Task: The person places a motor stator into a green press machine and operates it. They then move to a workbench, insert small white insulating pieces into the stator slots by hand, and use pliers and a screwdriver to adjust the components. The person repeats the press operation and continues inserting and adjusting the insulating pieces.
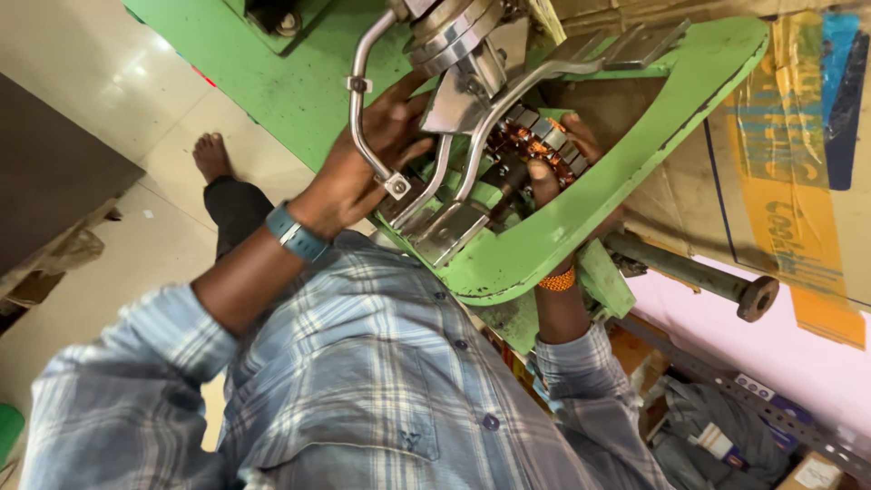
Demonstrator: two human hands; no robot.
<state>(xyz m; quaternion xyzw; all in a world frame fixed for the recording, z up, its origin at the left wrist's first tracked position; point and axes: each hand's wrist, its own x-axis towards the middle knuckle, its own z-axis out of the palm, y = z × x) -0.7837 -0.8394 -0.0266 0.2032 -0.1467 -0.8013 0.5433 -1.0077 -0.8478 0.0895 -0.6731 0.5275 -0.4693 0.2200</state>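
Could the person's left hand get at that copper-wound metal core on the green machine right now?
Probably yes: the left hand rests beside the copper-wound metal core, though curved silver metal rods run between them and the right hand already grips it.

- Bright, even indoor light fills the view.
- The glossy pale tiled floor (109, 73) carries soft white glare patches at upper left.
- The polished steel winding head (454, 36) shows sharp highlights.
- The blue checked shirt (363, 381) is slightly soft, close to the lens.
- Edges are bent and tilted by the wide lens.
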